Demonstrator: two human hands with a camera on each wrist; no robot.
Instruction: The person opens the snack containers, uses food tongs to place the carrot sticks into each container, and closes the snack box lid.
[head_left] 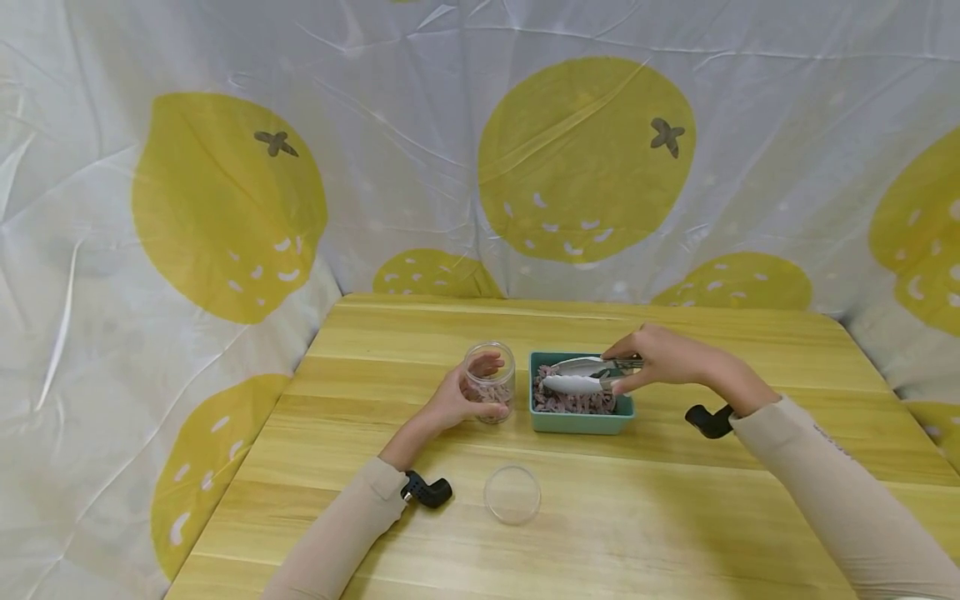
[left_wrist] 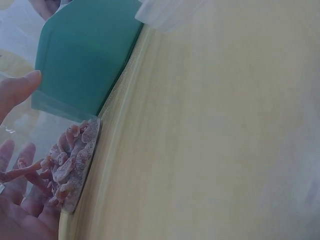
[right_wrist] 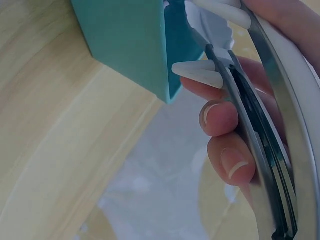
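A clear jar (head_left: pixel 491 371) without its lid stands upright on the table, with brownish-pink shrivelled pieces (left_wrist: pixel 70 162) in its bottom. My left hand (head_left: pixel 459 398) curls round the jar from the left, thumb at the front and fingers behind. To its right sits a green rectangular box (head_left: pixel 581 423) holding many similar pieces (head_left: pixel 573 402). Over the box my right hand (head_left: pixel 660 358) grips metal tongs (right_wrist: pixel 280 150), whose pale tips reach down among the pieces. Whether the tips pinch anything is hard to see. In the right wrist view, fingers wrap the tongs' arms.
A clear round lid (head_left: pixel 512 495) lies flat on the wooden table (head_left: pixel 615 517), in front of the jar and box. Black wrist devices (head_left: pixel 429 491) sit on both forearms. Behind the table's far edge hangs a lemon-print curtain (head_left: pixel 420 167).
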